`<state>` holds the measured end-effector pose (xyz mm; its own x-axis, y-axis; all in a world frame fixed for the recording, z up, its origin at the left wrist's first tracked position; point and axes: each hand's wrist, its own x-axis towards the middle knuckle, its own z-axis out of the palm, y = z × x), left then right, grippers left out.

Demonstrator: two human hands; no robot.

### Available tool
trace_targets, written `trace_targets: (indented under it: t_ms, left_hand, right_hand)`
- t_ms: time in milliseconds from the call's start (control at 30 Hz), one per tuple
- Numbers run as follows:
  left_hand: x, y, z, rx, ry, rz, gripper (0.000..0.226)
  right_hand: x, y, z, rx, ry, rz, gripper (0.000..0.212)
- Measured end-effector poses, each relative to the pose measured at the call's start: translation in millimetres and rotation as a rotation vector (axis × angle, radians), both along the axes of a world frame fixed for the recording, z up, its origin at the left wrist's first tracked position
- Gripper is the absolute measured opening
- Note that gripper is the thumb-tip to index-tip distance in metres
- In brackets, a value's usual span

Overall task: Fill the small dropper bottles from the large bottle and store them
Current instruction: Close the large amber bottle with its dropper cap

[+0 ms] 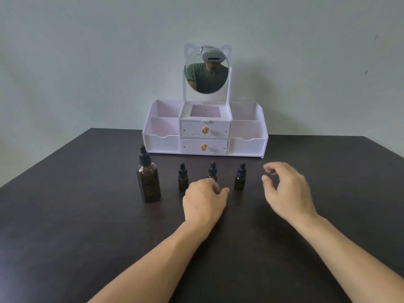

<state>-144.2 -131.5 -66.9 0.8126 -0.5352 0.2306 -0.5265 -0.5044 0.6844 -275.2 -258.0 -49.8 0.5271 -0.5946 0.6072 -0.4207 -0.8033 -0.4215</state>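
The left hand seems to grasp the middle small bottle, probably to steady it; the right hand hovers relaxed, empty, near the right small bottle.

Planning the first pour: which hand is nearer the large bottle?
Left. The left hand sits just right of the large bottle, while the right hand hovers farther right, past all three small bottles.

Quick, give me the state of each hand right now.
Left hand: reaches to the middle small bottle; fingers hidden, so whether it holds the bottle cannot be told.
Right hand: open, fingers loosely curled, holding nothing.
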Motion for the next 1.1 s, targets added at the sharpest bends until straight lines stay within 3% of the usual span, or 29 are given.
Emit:
trace_targets:
  t_ms: [67, 133, 200, 333, 433, 567, 833, 967, 1100]
  left_hand:
    - [6, 9, 0, -0.052, 0.053, 0.067, 0.025]
    - [8, 10, 2, -0.081, 0.096, 0.091, 0.031]
    - [10, 7, 3, -0.062, 0.121, 0.075, 0.041]
    - [19, 1, 6, 0.014, 0.14, 0.056, 0.055]
    - [26, -2, 9, 0.044, 0.169, 0.023, 0.049]
    - [30, -4, 7, 0.081, 0.157, -0.014, 0.034]
    - [23, -3, 6, 0.118, 0.085, 0.032, 0.032]
    - [22, 9, 7, 0.052, 0.152, 0.015, 0.034]
    - [25, 33, 0, -0.034, 0.143, 0.093, 0.019]
  right_hand:
    - [15, 11, 19, -0.108, -0.08, 0.093, 0.018]
    - [35, 21, 38, -0.119, -0.015, 0.212, 0.016]
    - [55, 28, 52, -0.076, 0.138, 0.328, 0.023]
    - [88, 31, 63, -0.246, 0.524, 0.266, 0.038]
    - [100, 28, 63, -0.214, 0.627, 0.261, 0.03]
    - [103, 26, 61, -0.178, 0.623, 0.257, 0.017]
    - [104, 31, 59, -0.206, 0.638, 0.235, 0.017]
    - [102, 33, 58, -0.157, 0.625, 0.271, 0.028]
    - [95, 28, 59, -0.014, 0.515, 0.284, 0.044]
